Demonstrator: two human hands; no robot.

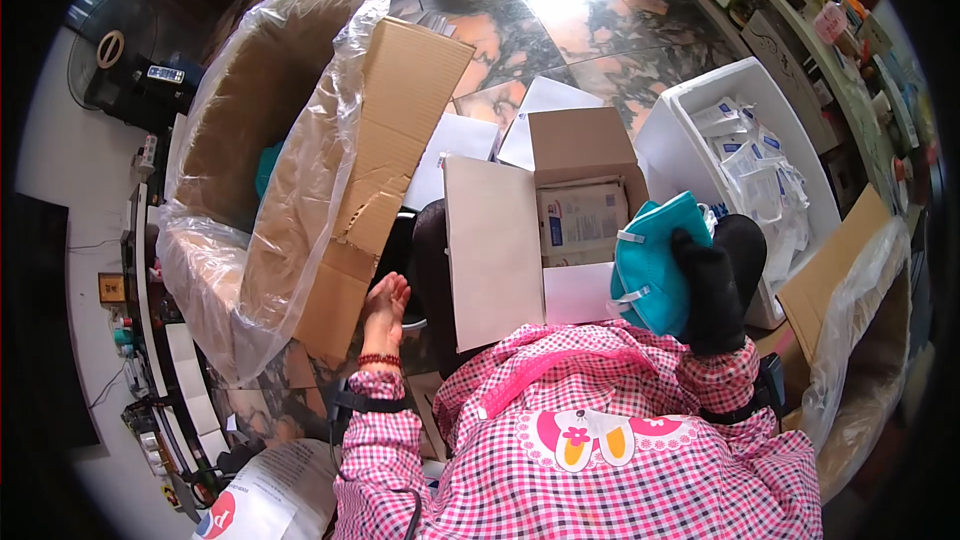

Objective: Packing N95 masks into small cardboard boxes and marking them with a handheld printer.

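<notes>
My right hand (711, 285), in a black glove, is closed on a small stack of teal face masks (648, 275) with white strap tabs. It holds them over my right knee, beside an open carton (494, 250). Inside the carton lie flat printed packets (582, 217). My left hand (387, 308) is bare, with a red bead bracelet at the wrist. Its palm faces up and its fingers look stretched out, with nothing in them. The lower flap of a large cardboard box (385, 120) is right next to that hand.
Clear plastic lines the large box, with something teal (268, 168) inside. At the right stands a white foam box (655, 145) with many small packets (755, 165). Another plastic-lined carton (850, 340) sits at the lower right. A cluttered shelf (790, 15) runs along the far right.
</notes>
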